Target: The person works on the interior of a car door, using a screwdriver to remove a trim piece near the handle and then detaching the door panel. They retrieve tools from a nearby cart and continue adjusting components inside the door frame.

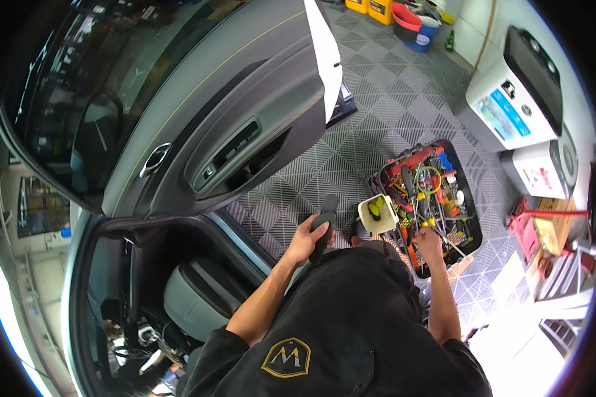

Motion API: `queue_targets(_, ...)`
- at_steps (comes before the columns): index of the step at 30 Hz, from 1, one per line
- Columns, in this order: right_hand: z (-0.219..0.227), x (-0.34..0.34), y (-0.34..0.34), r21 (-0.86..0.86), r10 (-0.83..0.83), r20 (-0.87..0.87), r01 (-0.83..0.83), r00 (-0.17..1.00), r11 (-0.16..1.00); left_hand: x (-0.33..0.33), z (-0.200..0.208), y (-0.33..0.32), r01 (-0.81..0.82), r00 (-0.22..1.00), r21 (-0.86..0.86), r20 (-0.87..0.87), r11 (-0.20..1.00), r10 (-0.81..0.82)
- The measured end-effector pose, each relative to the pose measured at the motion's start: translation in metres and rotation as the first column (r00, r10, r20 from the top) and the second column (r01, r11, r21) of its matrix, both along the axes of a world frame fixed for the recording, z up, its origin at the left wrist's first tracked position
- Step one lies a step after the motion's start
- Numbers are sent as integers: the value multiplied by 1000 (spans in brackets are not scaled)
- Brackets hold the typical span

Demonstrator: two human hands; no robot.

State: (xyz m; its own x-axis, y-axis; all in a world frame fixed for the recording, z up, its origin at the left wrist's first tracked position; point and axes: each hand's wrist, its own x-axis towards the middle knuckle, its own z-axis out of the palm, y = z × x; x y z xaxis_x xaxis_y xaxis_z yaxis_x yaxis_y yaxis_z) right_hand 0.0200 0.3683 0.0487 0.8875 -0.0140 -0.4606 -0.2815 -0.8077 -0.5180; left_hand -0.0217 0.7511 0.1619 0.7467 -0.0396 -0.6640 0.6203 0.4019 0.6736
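Note:
My left hand [306,239] is closed around a long, dark, flat piece [327,213], likely plastic, in front of my body. Its exact kind I cannot make out. To the right, my right hand [428,243] reaches over the near part of a black toolbox [475,221] full of mixed hand tools. Its fingers are curled beside a yellow-and-black handle and a slim metal shaft [451,243]; what they grip, if anything, is hidden. A small cream-coloured bin [383,225] holding yellow-green and black items stands at the toolbox's left side.
An open car door [245,132] with dark trim fills the upper left, and a grey car seat [202,298] is below it. White-and-black machines [510,106] stand at the right. A red stand [524,228] and wooden box [553,228] are near them. Patterned tiles [377,99] cover the floor.

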Motion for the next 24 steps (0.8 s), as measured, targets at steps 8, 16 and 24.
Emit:
queue_targets(8, 6, 24, -8, -64, 96, -4, -96, 995, 993, -34, -39, 14, -22, 999, 116, 37, 993, 18)
queue_targets(16, 18, 41, -1, -129, 210, -161, -231, 964, 964, -64, -90, 42, -221, 967, 260, 182, 940, 177)
queue_targets(24, 38, 29, -7, -132, 236, -201, -265, 951, 955, 44, -112, 197, 221, 973, 972, -214, 76, -88)
